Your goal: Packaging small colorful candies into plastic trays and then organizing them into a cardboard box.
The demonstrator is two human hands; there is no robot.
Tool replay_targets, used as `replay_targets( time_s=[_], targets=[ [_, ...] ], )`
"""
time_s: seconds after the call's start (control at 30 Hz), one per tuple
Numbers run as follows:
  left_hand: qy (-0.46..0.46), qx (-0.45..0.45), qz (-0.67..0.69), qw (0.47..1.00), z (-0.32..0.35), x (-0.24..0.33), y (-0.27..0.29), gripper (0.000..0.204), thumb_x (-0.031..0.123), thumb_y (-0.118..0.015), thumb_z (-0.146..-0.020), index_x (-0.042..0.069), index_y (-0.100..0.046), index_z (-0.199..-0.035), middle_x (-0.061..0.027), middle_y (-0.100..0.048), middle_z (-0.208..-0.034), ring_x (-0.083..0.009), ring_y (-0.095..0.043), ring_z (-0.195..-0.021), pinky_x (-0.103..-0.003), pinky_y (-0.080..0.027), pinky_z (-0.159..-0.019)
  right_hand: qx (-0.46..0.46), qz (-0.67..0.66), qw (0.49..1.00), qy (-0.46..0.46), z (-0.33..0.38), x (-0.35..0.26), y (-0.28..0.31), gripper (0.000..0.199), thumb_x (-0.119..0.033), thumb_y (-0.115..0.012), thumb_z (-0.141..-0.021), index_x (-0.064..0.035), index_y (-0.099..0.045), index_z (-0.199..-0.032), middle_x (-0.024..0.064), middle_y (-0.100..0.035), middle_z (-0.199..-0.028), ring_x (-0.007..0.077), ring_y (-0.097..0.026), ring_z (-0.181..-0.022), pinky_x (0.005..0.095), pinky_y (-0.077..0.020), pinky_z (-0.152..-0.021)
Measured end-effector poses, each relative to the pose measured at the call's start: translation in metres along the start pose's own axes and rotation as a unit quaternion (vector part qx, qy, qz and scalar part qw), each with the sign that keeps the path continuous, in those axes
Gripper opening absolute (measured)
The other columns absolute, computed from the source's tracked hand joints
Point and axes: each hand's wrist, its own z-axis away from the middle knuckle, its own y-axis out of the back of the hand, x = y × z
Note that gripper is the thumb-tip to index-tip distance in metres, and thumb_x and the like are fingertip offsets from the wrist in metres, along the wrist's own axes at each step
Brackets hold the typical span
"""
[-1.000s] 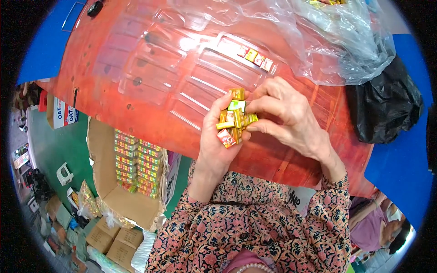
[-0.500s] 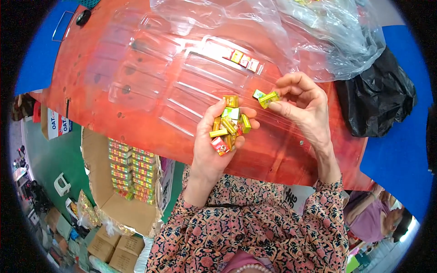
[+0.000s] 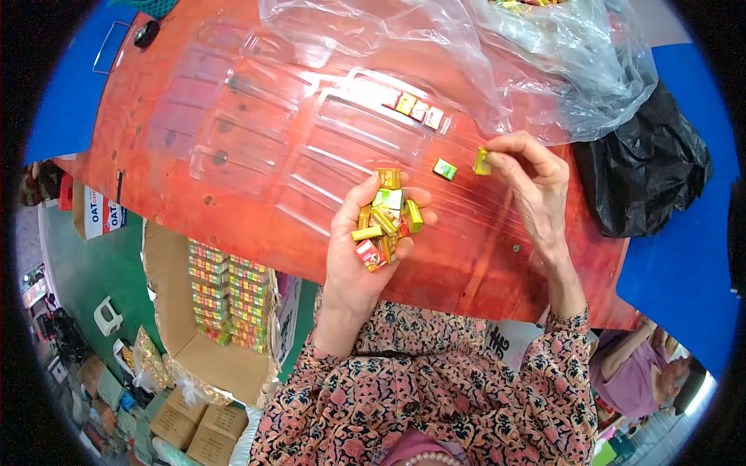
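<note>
Left hand [image 3: 365,241] cups a heap of glossy foil-wrapped cubes [image 3: 385,221]; at two o'clock, right hand [image 3: 532,182] pinches one yellow cube [image 3: 482,161], half hidden.

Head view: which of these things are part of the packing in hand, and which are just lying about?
In use:
- left hand, cupping a heap of small wrapped cubes
- right hand, pinching one yellow cube
- green cube lying on the clear moulded tray
- row of cubes in a tray slot

Lying about:
- clear plastic bag
- black bag
- cardboard box of stacked packs
</note>
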Motion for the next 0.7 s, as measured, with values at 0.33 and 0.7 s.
replay_targets(
  time_s=[0.33, 0.7],
  targets=[
    [-0.026, -0.009, 0.009, 1.0, 0.004, 0.01, 0.005, 0.03, 0.03, -0.045, -0.09, 0.005, -0.055, -0.104, -0.0166, -0.063, -0.095, -0.0276, -0.064, -0.082, -0.025, -0.047, -0.04, -0.002, -0.094, 0.995, -0.02, -0.081, 0.017, -0.048, 0.012, -0.007, -0.063, -0.08, 0.002, -0.065, -0.087, 0.0038, -0.066, -0.075, 0.007, -0.059, -0.067, 0.0197, -0.048, -0.062],
    [-0.032, -0.007, 0.036, 0.999, 0.005, 0.016, 0.009, 0.036, 0.031, -0.038, -0.093, 0.002, -0.054, -0.107, -0.0204, -0.059, -0.097, -0.0308, -0.057, -0.084, -0.024, -0.046, -0.038, -0.005, 0.276, 0.857, 0.436, -0.099, 0.034, -0.078, 0.015, -0.001, -0.058, -0.07, -0.0005, -0.059, -0.085, 0.0121, -0.061, -0.085, 0.0251, -0.061, -0.078, 0.0292, -0.0501, -0.063]
  ],
)
